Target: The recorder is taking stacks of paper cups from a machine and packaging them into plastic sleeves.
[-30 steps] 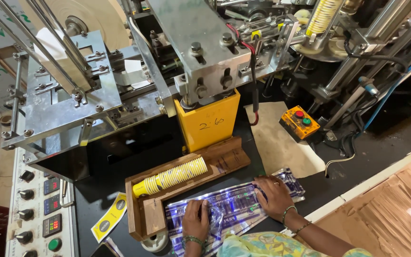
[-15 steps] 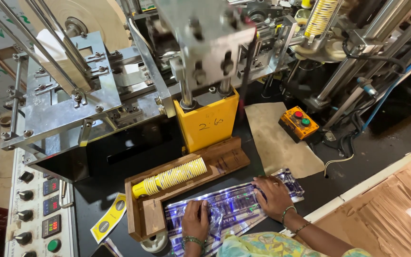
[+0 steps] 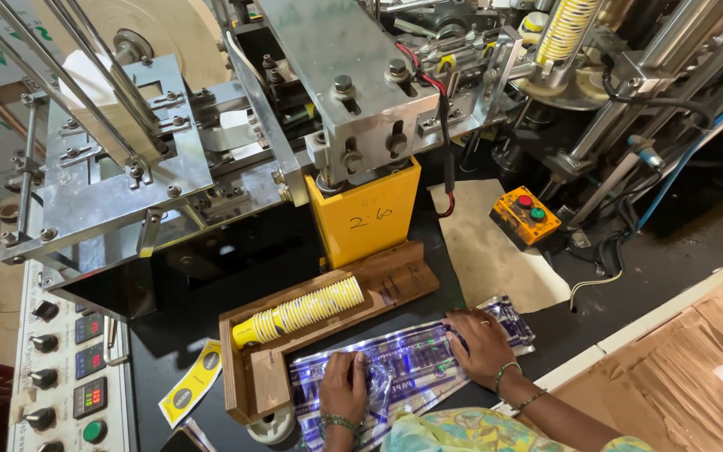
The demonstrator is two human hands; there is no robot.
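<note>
Both hands lie palm-down on a long, shiny plastic sleeve point(image 3: 412, 364) printed in blue and purple, which lies flat on the dark machine bed just in front of the wooden tray point(image 3: 253, 381).

The left hand point(image 3: 343, 387) rests on the sleeve's near end, close to the tray's front corner. Its fingers are spread and slightly curled, pressing into crinkled film rather than closing round it, and green bangles circle the wrist.

The right hand point(image 3: 479, 341) sits further along the sleeve, beyond the tray's right end. Its fingers are stretched flat and fanned toward the tray, with a ring on one finger and bangles on the wrist. It presses the film down and grips nothing.

In the tray lies a nested stack of yellow-patterned paper cups point(image 3: 299, 312) on its side, running lengthwise and slanted.

Behind the tray stands a yellow box point(image 3: 367, 219) with handwriting on its front. Left of the tray, a yellow and black oval-printed label point(image 3: 188, 387) lies on the bed. To the tray's right and further back sits an orange button box point(image 3: 528, 213) with one red and one green button, beside a sheet of brown paper point(image 3: 487, 251).
</note>
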